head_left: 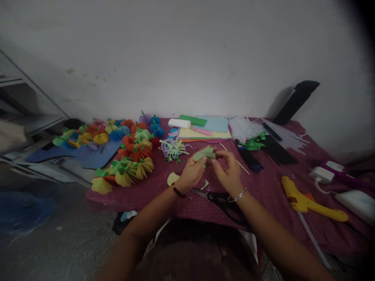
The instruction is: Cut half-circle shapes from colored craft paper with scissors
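My left hand [191, 174] and right hand [227, 171] pinch a green paper piece [204, 154]; scissors [218, 200] lie at six o'clock.

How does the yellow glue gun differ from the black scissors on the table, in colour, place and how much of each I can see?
The glue gun is yellow, while the scissors have black handles and pale blades. The glue gun lies far to the right of the hands, while the scissors lie just below both wrists. The glue gun shows whole, but the scissors are partly hidden by the right hand and forearm. Both lie flat on the dark red cloth, untouched.
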Demonstrator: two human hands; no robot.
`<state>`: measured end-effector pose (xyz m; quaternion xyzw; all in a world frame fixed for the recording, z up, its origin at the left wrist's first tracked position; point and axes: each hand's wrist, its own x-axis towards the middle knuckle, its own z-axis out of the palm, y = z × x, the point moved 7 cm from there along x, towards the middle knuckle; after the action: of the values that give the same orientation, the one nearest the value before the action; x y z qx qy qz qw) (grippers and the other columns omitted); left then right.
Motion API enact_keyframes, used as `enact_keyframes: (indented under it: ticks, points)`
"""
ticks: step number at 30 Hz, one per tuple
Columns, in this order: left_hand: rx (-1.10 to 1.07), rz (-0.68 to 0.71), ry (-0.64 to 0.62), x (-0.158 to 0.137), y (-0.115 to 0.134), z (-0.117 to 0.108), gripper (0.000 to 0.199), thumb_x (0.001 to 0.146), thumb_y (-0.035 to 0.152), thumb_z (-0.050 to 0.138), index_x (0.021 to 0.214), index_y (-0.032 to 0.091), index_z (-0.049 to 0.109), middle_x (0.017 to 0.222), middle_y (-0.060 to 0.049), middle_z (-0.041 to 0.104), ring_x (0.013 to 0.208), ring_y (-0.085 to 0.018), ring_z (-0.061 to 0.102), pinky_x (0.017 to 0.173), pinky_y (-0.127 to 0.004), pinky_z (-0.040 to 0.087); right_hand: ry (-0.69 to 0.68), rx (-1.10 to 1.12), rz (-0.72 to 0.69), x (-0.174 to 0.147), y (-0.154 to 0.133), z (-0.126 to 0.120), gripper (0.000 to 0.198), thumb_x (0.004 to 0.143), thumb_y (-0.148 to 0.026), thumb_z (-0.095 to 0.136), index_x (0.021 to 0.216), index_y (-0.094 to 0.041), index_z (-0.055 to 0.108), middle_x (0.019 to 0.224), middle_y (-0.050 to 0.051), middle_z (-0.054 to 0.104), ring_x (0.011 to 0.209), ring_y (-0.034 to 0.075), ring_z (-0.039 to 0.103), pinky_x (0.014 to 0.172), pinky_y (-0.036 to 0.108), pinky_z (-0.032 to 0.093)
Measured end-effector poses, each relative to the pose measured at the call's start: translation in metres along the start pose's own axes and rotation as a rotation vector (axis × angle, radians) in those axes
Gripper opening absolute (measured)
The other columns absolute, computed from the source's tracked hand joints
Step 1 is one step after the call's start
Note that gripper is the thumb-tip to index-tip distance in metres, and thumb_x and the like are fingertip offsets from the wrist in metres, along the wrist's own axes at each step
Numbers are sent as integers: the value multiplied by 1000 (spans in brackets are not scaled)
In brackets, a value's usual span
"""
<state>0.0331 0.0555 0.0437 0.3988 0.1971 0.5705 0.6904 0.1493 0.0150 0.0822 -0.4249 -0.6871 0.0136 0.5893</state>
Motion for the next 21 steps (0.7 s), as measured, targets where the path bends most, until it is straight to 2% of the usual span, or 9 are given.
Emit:
enact_keyframes:
  ticks: [3,6,15,18,21]
  points:
    - [-9,-9,13,-1,3,3,39,72,40,82,105,20,73,117,-8,74,120,-24,64,105,-38,48,66,71,5,-2,0,-5,10,95,-25,56,105,-25,58,101,7,69,96,24,66,85,42,53]
    - [-46,-8,13,-1,4,4,37,72,38,83,103,20,74,115,-7,74,115,-22,66,105,-37,49,32,78,-61,1,-6,-4,10,97,-22,53,104,-26,59,105,8,68,102,25,65,88,45,53]
    - [26,3,-12,-1,-1,-3,44,75,39,81,114,21,72,124,-10,71,122,-23,63,108,-38,46,4,40,-43,3,-8,-2,14,95,-21,55,106,-25,62,105,9,67,100,25,63,87,45,52]
    - [31,2,-31,-1,-4,-5,43,76,37,80,116,23,72,128,-9,70,125,-22,62,107,-36,46,10,-15,-55,3,-10,-3,12,94,-23,57,103,-26,65,105,8,66,101,26,63,87,46,52]
    - [12,-5,-34,-1,-4,-2,45,75,38,81,117,23,72,127,-10,70,127,-24,60,108,-37,46,57,-138,-79,2,-13,-7,7,92,-25,63,95,-26,69,97,6,65,93,25,61,82,45,49]
